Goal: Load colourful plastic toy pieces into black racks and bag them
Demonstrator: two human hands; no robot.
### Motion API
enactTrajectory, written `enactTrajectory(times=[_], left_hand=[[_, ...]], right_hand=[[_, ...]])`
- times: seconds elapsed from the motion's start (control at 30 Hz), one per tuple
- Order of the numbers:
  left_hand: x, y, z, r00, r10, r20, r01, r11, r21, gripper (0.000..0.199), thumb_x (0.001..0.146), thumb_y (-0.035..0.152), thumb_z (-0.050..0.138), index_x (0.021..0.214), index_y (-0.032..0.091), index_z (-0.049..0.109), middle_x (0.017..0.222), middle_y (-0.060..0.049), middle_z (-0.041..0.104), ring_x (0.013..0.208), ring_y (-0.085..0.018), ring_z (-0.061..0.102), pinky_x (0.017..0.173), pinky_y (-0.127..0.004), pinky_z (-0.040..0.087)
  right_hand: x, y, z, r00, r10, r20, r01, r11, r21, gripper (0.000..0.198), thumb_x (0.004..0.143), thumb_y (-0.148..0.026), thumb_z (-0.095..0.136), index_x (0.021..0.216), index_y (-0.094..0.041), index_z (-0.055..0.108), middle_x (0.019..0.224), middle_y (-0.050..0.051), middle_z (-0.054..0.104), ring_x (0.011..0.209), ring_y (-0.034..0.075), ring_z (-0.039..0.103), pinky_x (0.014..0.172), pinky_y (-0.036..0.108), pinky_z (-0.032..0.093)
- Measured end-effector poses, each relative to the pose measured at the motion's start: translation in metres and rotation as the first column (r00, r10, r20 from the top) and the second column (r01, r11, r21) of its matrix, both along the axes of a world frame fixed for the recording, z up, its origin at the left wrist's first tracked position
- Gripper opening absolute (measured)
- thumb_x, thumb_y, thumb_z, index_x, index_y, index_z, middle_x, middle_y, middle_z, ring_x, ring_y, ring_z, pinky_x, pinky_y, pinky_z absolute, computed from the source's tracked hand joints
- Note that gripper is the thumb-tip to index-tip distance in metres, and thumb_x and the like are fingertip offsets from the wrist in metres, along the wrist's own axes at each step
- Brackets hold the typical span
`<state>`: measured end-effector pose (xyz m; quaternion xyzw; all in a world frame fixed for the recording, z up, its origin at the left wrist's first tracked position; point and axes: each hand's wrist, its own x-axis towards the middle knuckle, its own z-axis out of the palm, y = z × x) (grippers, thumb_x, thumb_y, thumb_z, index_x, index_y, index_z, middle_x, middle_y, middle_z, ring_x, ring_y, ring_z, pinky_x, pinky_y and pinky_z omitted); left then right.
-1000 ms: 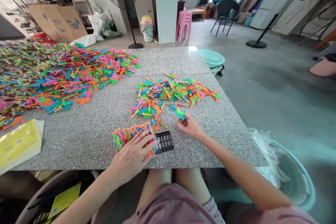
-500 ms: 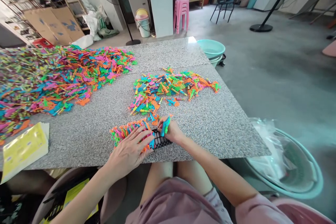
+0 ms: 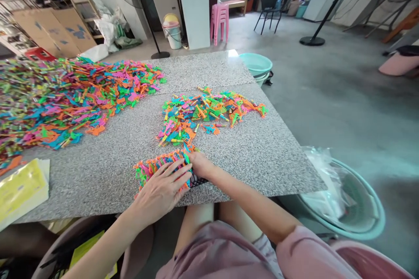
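The left hand (image 3: 163,186), its grip unclenched, lies spread over a row of plastic toys (image 3: 147,168) on the black rack (image 3: 197,180); the right hand (image 3: 200,165) pinches a blue-green toy (image 3: 187,158) at the rack. Beyond the rack, loose toys (image 3: 209,109) litter the desk (image 3: 262,152).

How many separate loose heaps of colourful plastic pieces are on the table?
2: a large heap on the table's left, running out of frame, and a smaller heap beyond the right hand. Others may lie outside the view.
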<state>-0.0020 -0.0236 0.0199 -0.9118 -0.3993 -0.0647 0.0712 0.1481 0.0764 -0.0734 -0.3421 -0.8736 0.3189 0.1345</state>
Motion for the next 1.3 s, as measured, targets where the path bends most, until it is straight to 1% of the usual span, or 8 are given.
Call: enactTrajectory(times=[0.23,0.37,0.67,0.87,0.97,1.07,1.2,1.3], left_hand=[[-0.002,0.001,-0.004,0.998,0.051,0.02,-0.051,0.998,-0.027,0.028,0.099,0.028,0.047,0.12,0.017,0.061,0.127,-0.008,0.065,0.127,-0.027,0.052,0.107,-0.045,0.045],[-0.006,-0.002,-0.004,0.999,0.041,0.034,-0.039,0.998,-0.052,0.03,0.099,0.028,0.047,0.124,0.017,0.06,0.127,-0.008,0.066,0.128,-0.026,0.052,0.107,-0.044,0.046],[-0.006,-0.001,-0.004,0.999,0.041,0.033,-0.039,0.997,-0.073,0.031,0.098,0.027,0.049,0.126,0.016,0.059,0.127,-0.01,0.066,0.127,-0.027,0.054,0.108,-0.047,0.046],[-0.003,-0.003,-0.003,0.998,0.057,0.028,-0.054,0.993,-0.1,0.028,0.098,0.026,0.05,0.122,0.016,0.06,0.13,-0.01,0.064,0.128,-0.027,0.053,0.109,-0.047,0.045],[-0.003,-0.003,-0.005,0.997,0.065,0.032,-0.062,0.993,-0.097,0.028,0.098,0.026,0.052,0.123,0.015,0.059,0.131,-0.01,0.063,0.129,-0.027,0.052,0.111,-0.048,0.043],[-0.003,-0.003,-0.006,0.996,0.072,0.049,-0.066,0.99,-0.122,0.028,0.098,0.027,0.051,0.122,0.016,0.06,0.133,-0.009,0.062,0.131,-0.027,0.05,0.113,-0.048,0.04],[-0.002,-0.003,-0.004,0.995,0.075,0.064,-0.066,0.989,-0.133,0.027,0.099,0.026,0.05,0.122,0.016,0.06,0.133,-0.009,0.061,0.132,-0.026,0.049,0.114,-0.047,0.04],[-0.002,-0.003,-0.006,0.993,0.082,0.085,-0.07,0.988,-0.137,0.027,0.098,0.026,0.05,0.122,0.016,0.06,0.132,-0.01,0.062,0.132,-0.026,0.049,0.114,-0.047,0.04]], right_hand=[[0.032,0.03,-0.01,0.87,-0.493,0.02,0.493,0.87,-0.019,0.03,0.084,-0.026,0.068,0.111,-0.018,0.058,0.104,0.007,0.067,0.092,0.02,0.064,0.079,0.029,0.048],[0.041,0.048,0.005,0.933,-0.272,0.235,0.289,0.956,-0.042,0.019,0.081,-0.019,0.072,0.098,-0.018,0.065,0.093,0.006,0.069,0.09,0.021,0.066,0.077,0.027,0.047],[0.05,0.029,0.01,0.916,-0.206,0.343,0.112,0.955,0.276,0.022,0.088,-0.003,0.052,0.102,-0.013,0.064,0.116,0.016,0.061,0.105,0.024,0.063,0.083,0.03,0.051],[0.083,0.033,-0.004,0.907,-0.421,0.0,0.402,0.866,-0.296,0.022,0.076,-0.02,0.072,0.07,-0.018,0.052,0.066,-0.002,0.058,0.064,0.015,0.059,0.063,0.027,0.048],[0.094,0.013,-0.014,0.844,-0.507,-0.175,0.25,0.661,-0.708,0.031,0.07,-0.029,0.075,0.074,-0.021,0.046,0.056,-0.009,0.048,0.045,0.008,0.044,0.045,0.021,0.038],[0.087,-0.015,-0.016,0.787,-0.537,-0.304,0.063,0.56,-0.826,0.039,0.064,-0.032,0.077,0.09,-0.022,0.05,0.065,-0.009,0.053,0.051,0.008,0.049,0.046,0.02,0.043],[0.062,-0.051,-0.016,0.775,-0.543,-0.323,0.084,0.595,-0.799,0.022,0.074,-0.028,0.068,0.088,-0.022,0.051,0.073,-0.004,0.06,0.064,0.013,0.063,0.063,0.028,0.056],[0.046,-0.066,-0.019,0.836,-0.499,-0.227,0.26,0.725,-0.637,0.012,0.079,-0.026,0.065,0.079,-0.021,0.054,0.068,-0.001,0.064,0.064,0.017,0.066,0.065,0.029,0.054]])
